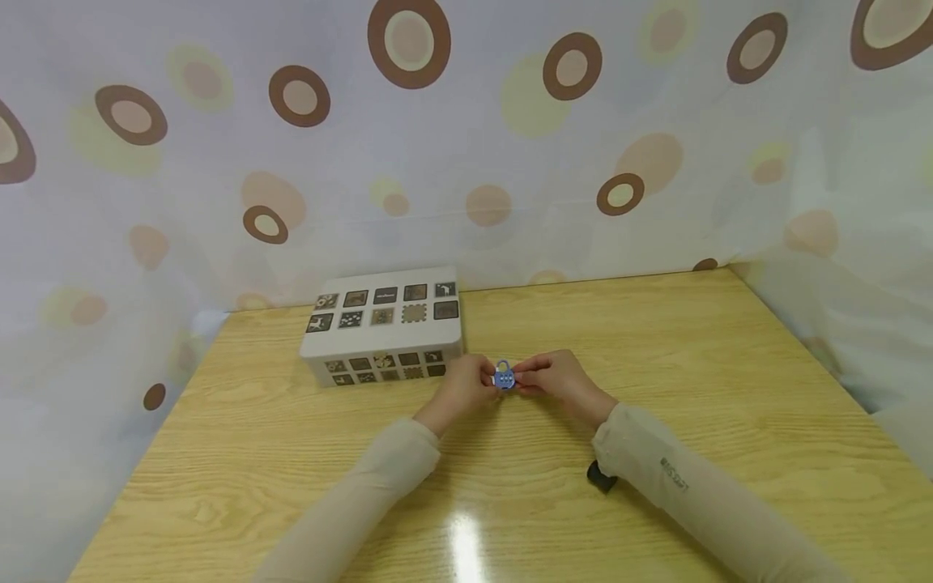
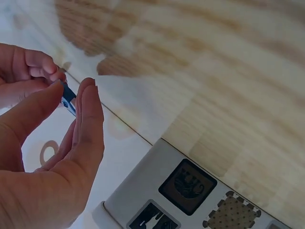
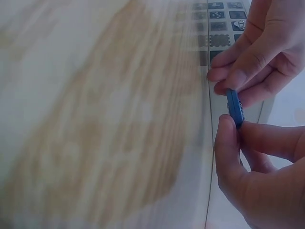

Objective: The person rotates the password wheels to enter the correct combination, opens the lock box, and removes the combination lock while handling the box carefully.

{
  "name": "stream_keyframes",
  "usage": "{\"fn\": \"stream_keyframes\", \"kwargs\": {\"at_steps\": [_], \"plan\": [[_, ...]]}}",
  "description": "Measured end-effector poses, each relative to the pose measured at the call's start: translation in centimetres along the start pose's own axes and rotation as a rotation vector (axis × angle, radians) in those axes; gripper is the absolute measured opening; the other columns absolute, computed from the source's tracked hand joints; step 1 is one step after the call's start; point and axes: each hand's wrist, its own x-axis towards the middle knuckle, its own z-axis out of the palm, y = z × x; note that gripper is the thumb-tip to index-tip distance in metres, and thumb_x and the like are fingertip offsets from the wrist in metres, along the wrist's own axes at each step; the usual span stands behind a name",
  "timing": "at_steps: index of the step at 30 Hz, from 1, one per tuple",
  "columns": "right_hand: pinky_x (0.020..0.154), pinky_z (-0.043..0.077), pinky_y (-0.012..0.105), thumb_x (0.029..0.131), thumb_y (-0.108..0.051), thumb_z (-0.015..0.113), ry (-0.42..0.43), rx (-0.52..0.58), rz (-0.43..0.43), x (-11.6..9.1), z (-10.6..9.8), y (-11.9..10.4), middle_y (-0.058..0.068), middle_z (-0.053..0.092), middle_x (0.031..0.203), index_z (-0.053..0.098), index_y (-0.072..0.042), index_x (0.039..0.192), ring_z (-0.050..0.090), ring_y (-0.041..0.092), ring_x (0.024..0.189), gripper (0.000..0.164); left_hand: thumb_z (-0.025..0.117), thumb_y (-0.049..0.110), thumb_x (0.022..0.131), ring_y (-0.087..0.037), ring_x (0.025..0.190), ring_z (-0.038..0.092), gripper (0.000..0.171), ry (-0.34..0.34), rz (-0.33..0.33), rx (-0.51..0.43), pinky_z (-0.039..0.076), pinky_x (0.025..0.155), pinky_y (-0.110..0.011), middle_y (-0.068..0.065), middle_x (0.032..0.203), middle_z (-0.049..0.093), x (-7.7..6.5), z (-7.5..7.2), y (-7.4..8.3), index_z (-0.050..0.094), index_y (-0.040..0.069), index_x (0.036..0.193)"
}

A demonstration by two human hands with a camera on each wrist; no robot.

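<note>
A small blue padlock (image 1: pixel 503 378) with number dials on its face is held up between the two hands, its shackle at the top in the head view. My left hand (image 1: pixel 464 387) pinches its left side between thumb and fingers. From the other side, thumb and fingertips of my right hand (image 1: pixel 560 382) grip the right edge. Seen edge-on in the right wrist view, the padlock (image 3: pixel 234 109) is a thin blue slab between both sets of fingertips. The left hand's fingers (image 2: pixel 90 129) hide most of it in the left wrist view.
A white box (image 1: pixel 386 328) with dark square pictures stands just left of the left hand, near the table's back edge. A small black object (image 1: pixel 601 478) shows beneath the right cuff. Patterned curtain (image 1: pixel 437 162) encloses the wooden table (image 1: pixel 700 340) at the back and sides.
</note>
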Motion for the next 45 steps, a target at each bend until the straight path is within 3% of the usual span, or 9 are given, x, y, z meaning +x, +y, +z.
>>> {"fn": "stream_keyframes", "kwargs": {"at_steps": [4, 12, 25, 31, 45], "plan": [[0.075, 0.056, 0.031, 0.09, 0.006, 0.059, -0.001, -0.046, 0.001, 0.1, -0.1, 0.0, 0.023, 0.068, 0.103, 0.063, 0.016, 0.108, 0.068, 0.013, 0.076, 0.021, 0.075, 0.0, 0.075, -0.014, 0.069, 0.057, 0.019, -0.015, 0.009, 0.109, 0.047, 0.061, -0.022, -0.009, 0.077, 0.066, 0.1, 0.0, 0.5, 0.066, -0.006, 0.09], [0.074, 0.056, 0.031, 0.088, 0.007, 0.06, -0.004, -0.154, 0.0, 0.4, -0.2, 0.0, 0.024, 0.068, 0.104, 0.065, 0.016, 0.106, 0.066, 0.012, 0.076, 0.02, 0.079, 0.007, 0.076, -0.011, 0.059, 0.047, 0.015, -0.058, 0.032, 0.222, 0.039, 0.052, -0.02, -0.002, 0.066, 0.059, 0.8, 0.1, 1.1, 0.066, -0.001, 0.074], [0.071, 0.055, 0.028, 0.086, 0.007, 0.062, -0.052, -0.278, -0.01, 0.6, 0.0, 0.0, 0.024, 0.068, 0.104, 0.066, 0.015, 0.106, 0.064, 0.012, 0.077, 0.022, 0.08, 0.01, 0.077, -0.012, 0.057, 0.043, 0.017, -0.106, 0.016, 0.321, 0.036, 0.053, -0.022, 0.002, 0.062, 0.054, 1.5, 0.2, 1.1, 0.067, 0.002, 0.069], [0.069, 0.054, 0.027, 0.086, 0.006, 0.061, -0.064, -0.35, -0.02, 0.8, -0.1, -0.1, 0.021, 0.069, 0.101, 0.066, 0.014, 0.106, 0.063, 0.01, 0.074, 0.022, 0.081, 0.011, 0.076, -0.011, 0.056, 0.041, 0.02, -0.097, 0.036, 0.332, 0.034, 0.052, -0.022, 0.004, 0.059, 0.051, 1.8, 0.2, 1.0, 0.067, 0.002, 0.065], [0.069, 0.054, 0.026, 0.086, 0.004, 0.062, -0.056, -0.384, -0.019, 0.9, -0.2, 0.0, 0.02, 0.069, 0.101, 0.067, 0.012, 0.108, 0.063, 0.011, 0.075, 0.024, 0.08, 0.01, 0.077, -0.011, 0.056, 0.043, 0.018, -0.121, 0.01, 0.308, 0.036, 0.052, -0.022, 0.002, 0.06, 0.054, 1.8, 0.3, 0.9, 0.067, 0.001, 0.067]]}}
